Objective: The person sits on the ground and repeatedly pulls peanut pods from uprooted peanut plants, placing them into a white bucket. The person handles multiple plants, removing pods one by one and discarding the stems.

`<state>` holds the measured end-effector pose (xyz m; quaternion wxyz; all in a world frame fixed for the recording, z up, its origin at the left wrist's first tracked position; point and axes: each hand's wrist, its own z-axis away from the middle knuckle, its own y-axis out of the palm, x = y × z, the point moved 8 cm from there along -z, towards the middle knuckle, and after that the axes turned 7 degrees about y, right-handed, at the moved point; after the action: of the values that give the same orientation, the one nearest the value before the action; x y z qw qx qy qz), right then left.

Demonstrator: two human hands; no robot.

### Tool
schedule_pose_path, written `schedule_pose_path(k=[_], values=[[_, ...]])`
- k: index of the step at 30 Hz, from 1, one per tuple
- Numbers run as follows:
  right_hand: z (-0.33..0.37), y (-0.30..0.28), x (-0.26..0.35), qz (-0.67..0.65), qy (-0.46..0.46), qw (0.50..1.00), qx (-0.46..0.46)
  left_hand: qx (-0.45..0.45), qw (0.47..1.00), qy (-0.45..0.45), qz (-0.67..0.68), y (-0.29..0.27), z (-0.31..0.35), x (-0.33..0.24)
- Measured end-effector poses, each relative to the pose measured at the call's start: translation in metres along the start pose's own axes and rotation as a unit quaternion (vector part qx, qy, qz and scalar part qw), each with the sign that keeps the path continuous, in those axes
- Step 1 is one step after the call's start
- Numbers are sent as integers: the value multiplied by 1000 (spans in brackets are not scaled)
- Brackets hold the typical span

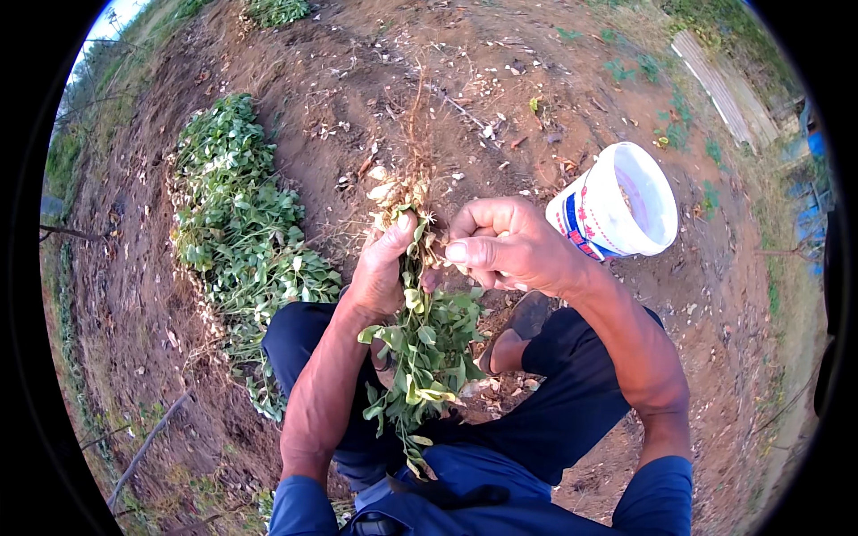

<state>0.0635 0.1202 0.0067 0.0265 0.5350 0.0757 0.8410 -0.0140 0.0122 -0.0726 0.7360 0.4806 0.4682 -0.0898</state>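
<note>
my left hand wraps the stem of an uprooted peanut plant, fingers pressed together around it just below the roots. leafy end hangs down toward my lap, over my dark blue trousers; root end points up and away, pale pods clustered at the top with thin brown rootlets above them.

my right hand is just right of the left, at the same height, fingers curled in, thumb and forefinger pinching at the root cluster. what sits between the fingertips is hidden by the fingers, probably a pod, cannot tell.

white plastic bucket with red and blue print stands on the bare soil to the right, a little beyond my right wrist, mouth tipped toward me. inside is too washed out to read.

far left: a long heap of pulled green plants lying on the ground, well apart from my hands. my sandalled foot shows between my knees, near the hanging leaves.
</note>
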Motion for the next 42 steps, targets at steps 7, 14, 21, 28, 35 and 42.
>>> schedule_pose_path(k=[7,14,21,28,35,42], values=[[-10,12,-18,-79,29,996,38,2,997,-27,74,4,2,10],[-7,45,-31,-115,-3,984,137,149,945,-32,289,27,7,3],[-14,27,-23,-412,-50,894,171,225,906,14,357,30,7,-25],[-19,-4,-34,-325,-10,946,-14,226,908,25,352,26,4,-28],[-13,3,-11,-96,-32,991,-82,218,929,-9,298,27,5,-11],[-14,-9,-11,156,-124,968,-152,73,995,44,51,7,-1,-15]])
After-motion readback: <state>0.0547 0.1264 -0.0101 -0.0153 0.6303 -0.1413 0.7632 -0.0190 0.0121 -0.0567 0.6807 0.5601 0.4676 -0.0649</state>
